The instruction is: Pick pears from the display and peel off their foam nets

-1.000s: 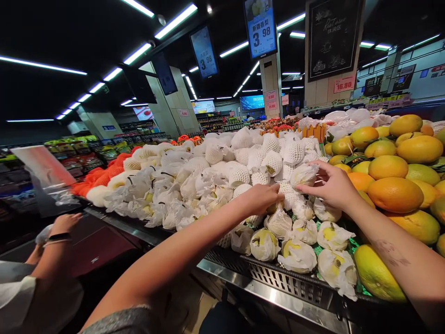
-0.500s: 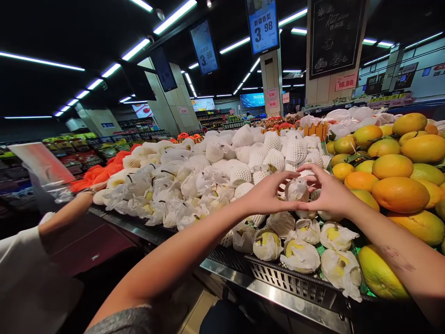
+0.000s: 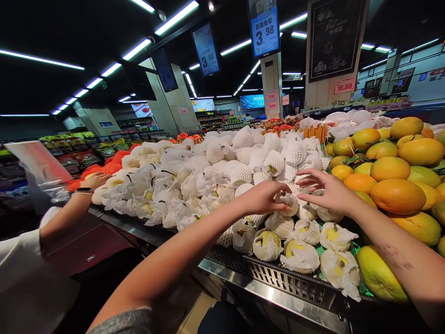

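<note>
A paper-wrapped pear [image 3: 291,202] sits among the other fruit near the front right of the pile. My left hand [image 3: 269,196] is curled about its left side, with the thumb in front of it and the fingers over it. To the right of that pear, my right hand [image 3: 324,191] hovers with fingers spread, holding nothing. Paper-wrapped pears [image 3: 301,254] with yellow-green skin showing lie below both hands. Behind them are fruits in white foam nets [image 3: 274,163].
Bare orange-green citrus fruits [image 3: 398,195] are heaped on the right. A black slatted basket edge [image 3: 288,278] and a metal rail [image 3: 271,294] run along the front. At the left, another person's hand [image 3: 93,181] touches fruit beside red netting [image 3: 113,164]. Price screens [image 3: 264,28] hang overhead.
My hands have moved apart from cupping the wrapped pear together. The right hand has let go and opened; the pear now sits lower, at my left hand. The other person's hand has lifted slightly.
</note>
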`<state>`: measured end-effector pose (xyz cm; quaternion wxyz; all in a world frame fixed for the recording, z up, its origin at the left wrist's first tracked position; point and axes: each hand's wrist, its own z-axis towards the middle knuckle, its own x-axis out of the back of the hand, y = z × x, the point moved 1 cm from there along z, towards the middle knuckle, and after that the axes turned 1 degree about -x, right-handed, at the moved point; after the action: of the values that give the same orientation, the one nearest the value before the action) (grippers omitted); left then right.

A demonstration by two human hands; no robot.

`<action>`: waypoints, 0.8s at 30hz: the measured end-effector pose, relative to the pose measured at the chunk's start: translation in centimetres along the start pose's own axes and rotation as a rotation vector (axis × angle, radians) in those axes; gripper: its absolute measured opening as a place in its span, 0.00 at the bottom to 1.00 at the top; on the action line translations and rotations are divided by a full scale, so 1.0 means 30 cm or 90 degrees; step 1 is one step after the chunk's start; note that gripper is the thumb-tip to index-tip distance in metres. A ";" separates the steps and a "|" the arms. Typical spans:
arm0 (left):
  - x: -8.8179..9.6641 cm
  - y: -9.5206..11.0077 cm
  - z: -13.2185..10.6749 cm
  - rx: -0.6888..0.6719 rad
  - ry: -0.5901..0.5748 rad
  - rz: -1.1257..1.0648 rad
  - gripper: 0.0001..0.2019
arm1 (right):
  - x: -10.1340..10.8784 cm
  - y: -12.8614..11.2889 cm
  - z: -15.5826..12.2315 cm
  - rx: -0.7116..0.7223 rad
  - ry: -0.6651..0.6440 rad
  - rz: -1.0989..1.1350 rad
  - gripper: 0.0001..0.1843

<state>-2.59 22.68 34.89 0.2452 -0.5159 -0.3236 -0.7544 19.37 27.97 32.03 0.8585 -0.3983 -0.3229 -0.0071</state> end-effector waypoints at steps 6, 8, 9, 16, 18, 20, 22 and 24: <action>-0.025 -0.001 0.021 -0.007 -0.045 0.033 0.20 | 0.007 0.003 0.003 -0.010 0.031 0.002 0.33; -0.026 -0.003 0.016 -0.001 -0.024 -0.002 0.24 | 0.011 0.006 0.004 -0.012 0.039 0.005 0.33; -0.021 -0.004 0.009 0.005 -0.002 -0.031 0.27 | 0.013 0.007 0.005 -0.012 0.043 0.005 0.33; 0.099 -0.075 -0.118 0.120 0.337 -0.109 0.18 | 0.017 0.008 0.008 0.008 0.085 0.009 0.29; 0.112 -0.121 -0.157 0.192 0.335 -0.019 0.16 | 0.017 0.011 0.009 0.008 0.090 0.005 0.29; 0.104 -0.157 -0.184 0.232 0.259 0.084 0.17 | 0.018 0.017 0.009 0.008 0.089 -0.003 0.28; 0.083 -0.169 -0.201 0.243 0.178 0.162 0.22 | 0.020 0.022 0.009 0.008 0.090 -0.012 0.27; 0.058 -0.156 -0.207 0.270 0.124 0.222 0.30 | 0.023 0.024 0.009 0.008 0.098 -0.016 0.26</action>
<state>-10.33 21.15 33.81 0.5032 -0.4260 -0.3556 -0.6625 19.97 28.82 32.05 0.8832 -0.3870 -0.2608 -0.0460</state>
